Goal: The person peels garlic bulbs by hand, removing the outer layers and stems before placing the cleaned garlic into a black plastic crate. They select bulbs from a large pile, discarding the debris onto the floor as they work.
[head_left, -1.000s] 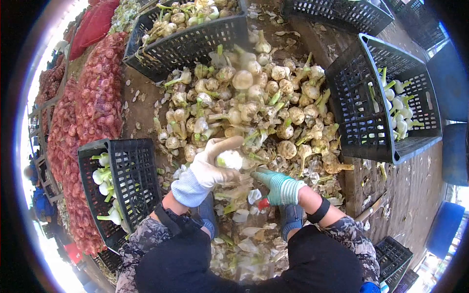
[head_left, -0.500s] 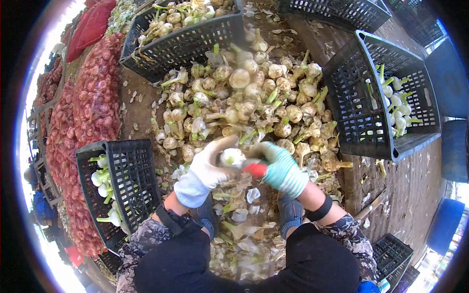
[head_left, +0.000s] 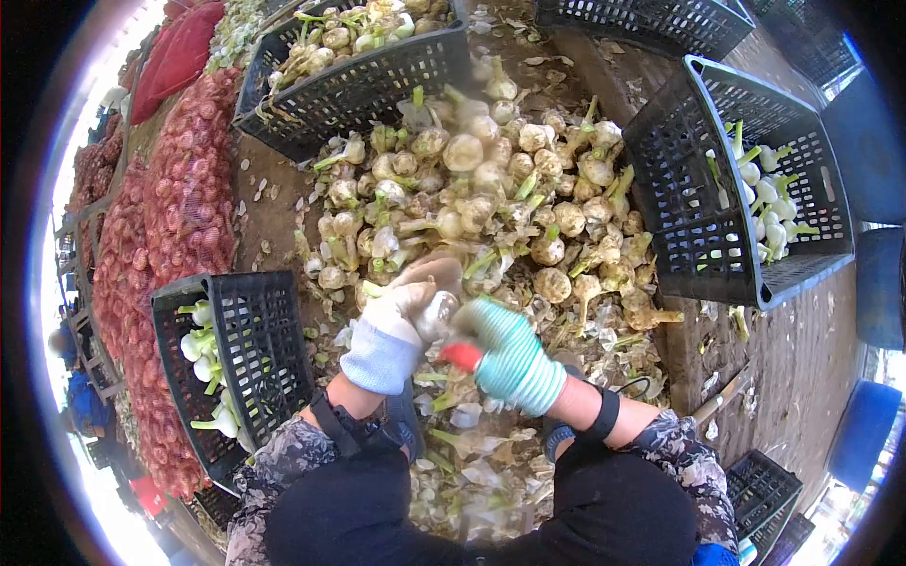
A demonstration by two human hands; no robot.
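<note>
My left hand (head_left: 392, 325), in a white glove with a pale blue cuff, is closed around a whitish garlic bulb (head_left: 437, 318). A green stem (head_left: 374, 290) pokes out on the far side of that hand. My right hand (head_left: 512, 357), in a green and white striped glove, grips a tool with a red handle (head_left: 461, 356); its working end is hidden and blurred. Both hands nearly meet at the near edge of a large heap of untrimmed garlic (head_left: 566, 219), brown-skinned with dry leaves.
Black crates with cleaned garlic stand at left (head_left: 255, 340) and right (head_left: 746, 104). Another crate (head_left: 359, 90) of garlic is at the far left. Red mesh sacks (head_left: 189, 179) line the left side. A wooden-handled tool (head_left: 722, 394) lies at right. Loose skins (head_left: 472, 443) litter the floor between the feet.
Both hands have moved slightly left, with the right one turning and sliding over toward the bulb. The left hand has tilted the bulb. The red handle has shifted left and down.
</note>
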